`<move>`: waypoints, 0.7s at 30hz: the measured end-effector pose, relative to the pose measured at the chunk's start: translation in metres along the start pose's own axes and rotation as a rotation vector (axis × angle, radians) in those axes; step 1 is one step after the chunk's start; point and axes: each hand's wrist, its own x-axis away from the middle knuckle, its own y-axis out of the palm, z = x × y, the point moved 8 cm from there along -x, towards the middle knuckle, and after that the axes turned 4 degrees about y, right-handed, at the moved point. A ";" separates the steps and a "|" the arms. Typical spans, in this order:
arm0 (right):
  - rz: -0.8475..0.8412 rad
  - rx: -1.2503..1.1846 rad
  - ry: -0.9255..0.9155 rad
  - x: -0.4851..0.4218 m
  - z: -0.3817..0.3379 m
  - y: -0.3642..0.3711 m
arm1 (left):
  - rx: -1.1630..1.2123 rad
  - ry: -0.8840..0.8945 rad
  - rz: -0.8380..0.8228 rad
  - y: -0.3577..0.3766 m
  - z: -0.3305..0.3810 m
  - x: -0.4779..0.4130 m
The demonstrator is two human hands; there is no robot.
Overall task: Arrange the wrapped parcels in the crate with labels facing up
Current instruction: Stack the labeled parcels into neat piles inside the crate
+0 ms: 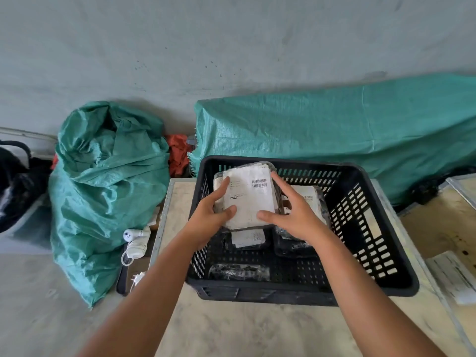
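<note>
A black slotted crate [365, 228] stands on a pale table. Over its far left part I hold a wrapped parcel [251, 199] with its white barcode label facing up. My left hand [210, 215] grips its left edge, thumb on top. My right hand [293, 215] holds its right edge, fingers spread. Below it lies a dark parcel [248, 238] with a small white label up. Another labelled parcel [313, 199] sits to the right, partly hidden by my right hand. A dark wrapped parcel [239, 271] lies near the crate's front wall, no label showing.
A stuffed green woven sack [103, 189] stands left of the table, and a green tarp-covered bulk [334, 137] lies behind the crate. A white device with a cord [135, 240] rests by the table's left edge. Papers [453, 276] lie at the far right.
</note>
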 end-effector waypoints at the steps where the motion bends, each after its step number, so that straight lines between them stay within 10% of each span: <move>1: -0.015 0.017 0.002 0.000 0.003 0.000 | -0.029 -0.008 0.004 0.002 -0.001 0.001; 21: -0.136 0.125 0.129 -0.036 0.058 0.010 | -0.571 -0.199 -0.016 0.031 -0.026 -0.024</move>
